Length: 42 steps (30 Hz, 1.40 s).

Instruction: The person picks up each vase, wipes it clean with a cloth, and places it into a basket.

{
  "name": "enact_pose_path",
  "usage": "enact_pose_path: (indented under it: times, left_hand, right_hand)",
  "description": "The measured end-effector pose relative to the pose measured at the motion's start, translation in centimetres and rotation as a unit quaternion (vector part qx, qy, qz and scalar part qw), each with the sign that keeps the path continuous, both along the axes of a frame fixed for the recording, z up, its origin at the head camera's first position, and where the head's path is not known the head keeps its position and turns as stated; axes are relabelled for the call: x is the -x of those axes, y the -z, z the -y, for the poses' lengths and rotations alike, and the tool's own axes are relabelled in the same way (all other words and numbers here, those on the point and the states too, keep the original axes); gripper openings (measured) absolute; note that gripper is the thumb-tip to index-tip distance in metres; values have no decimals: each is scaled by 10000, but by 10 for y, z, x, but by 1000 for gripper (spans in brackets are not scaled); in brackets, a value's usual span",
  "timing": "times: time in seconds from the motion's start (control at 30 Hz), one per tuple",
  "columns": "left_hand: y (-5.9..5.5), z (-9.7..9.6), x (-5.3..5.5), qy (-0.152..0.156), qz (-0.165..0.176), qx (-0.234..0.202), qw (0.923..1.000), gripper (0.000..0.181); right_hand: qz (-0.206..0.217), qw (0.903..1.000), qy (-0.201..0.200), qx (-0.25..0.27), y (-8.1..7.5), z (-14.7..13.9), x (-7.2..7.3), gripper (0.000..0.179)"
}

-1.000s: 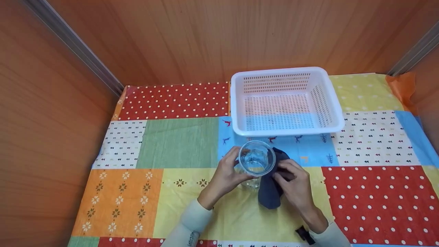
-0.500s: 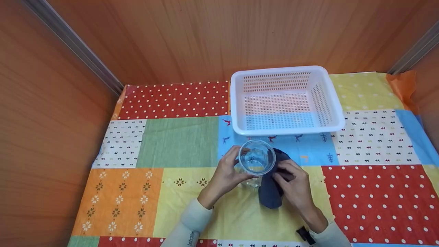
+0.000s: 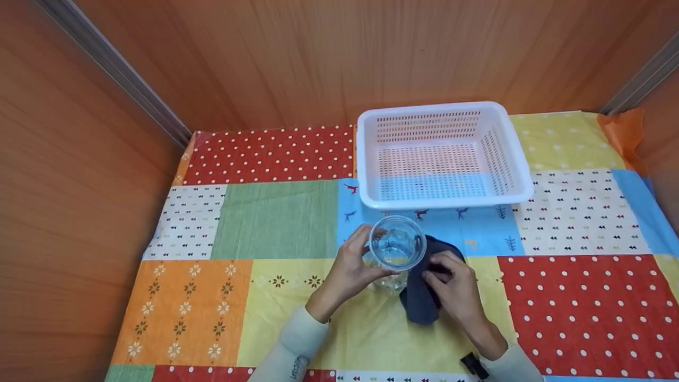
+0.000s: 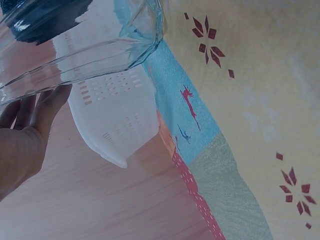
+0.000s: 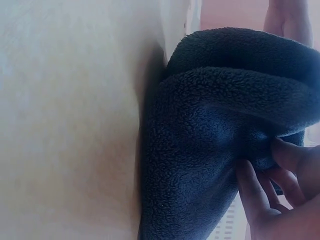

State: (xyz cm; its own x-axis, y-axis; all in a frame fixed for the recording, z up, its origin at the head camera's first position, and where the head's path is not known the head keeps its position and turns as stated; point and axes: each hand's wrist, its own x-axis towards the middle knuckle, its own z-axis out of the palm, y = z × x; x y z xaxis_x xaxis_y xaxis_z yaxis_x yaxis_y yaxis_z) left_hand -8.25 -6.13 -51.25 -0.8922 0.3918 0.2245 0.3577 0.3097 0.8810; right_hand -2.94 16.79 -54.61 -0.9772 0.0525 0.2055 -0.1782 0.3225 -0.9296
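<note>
A clear glass jar (image 3: 397, 244) with a faceted body stands between the two hands in the head view, its round mouth facing up. My left hand (image 3: 349, 268) grips it from the left side, thumb at the near side and fingers round the far side. In the left wrist view the jar's faceted wall (image 4: 95, 57) fills the upper left. On its right my right hand (image 3: 460, 289) pinches a dark grey-blue cloth (image 3: 423, 300) with thumb and fingers, close against the jar. The right wrist view shows the cloth's fluffy, folded pile (image 5: 185, 150).
A white perforated plastic basket (image 3: 445, 203) stands just beyond the jar, with nothing in it. A patchwork-print tablecloth (image 3: 276, 223) covers the table. Wood-grain panels (image 3: 318, 63) rise at the back and both sides.
The cloth has shifted slightly to the right, its far part now spreading out behind the right fingers and its lower end a little turned. The left hand and the jar stay in place.
</note>
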Motion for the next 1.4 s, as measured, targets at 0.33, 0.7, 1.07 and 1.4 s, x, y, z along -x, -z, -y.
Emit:
enact_pose_path:
  times: [0.33, 0.7, 1.07, 1.4]
  left_hand:
    - [0, 0, -1, 33, 12, -21, 10000, 77]
    - [-1, -1, -2, 15, 20, 82, 10000, 76]
    - [-1, -2, -2, -40, -12, 177, 9998, 76]
    - [-1, -2, -2, -26, 51, 196, 9998, 75]
  right_hand:
    - [-459, 9986, 161, 227, -8, 6, -2, 30]
    - [-821, 9961, 181, 283, -19, 8, -1, 28]
    - [-692, 9975, 104, 107, -10, 4, 1, 28]
    - [-250, 9997, 16, -53, -3, -1, 0, 24]
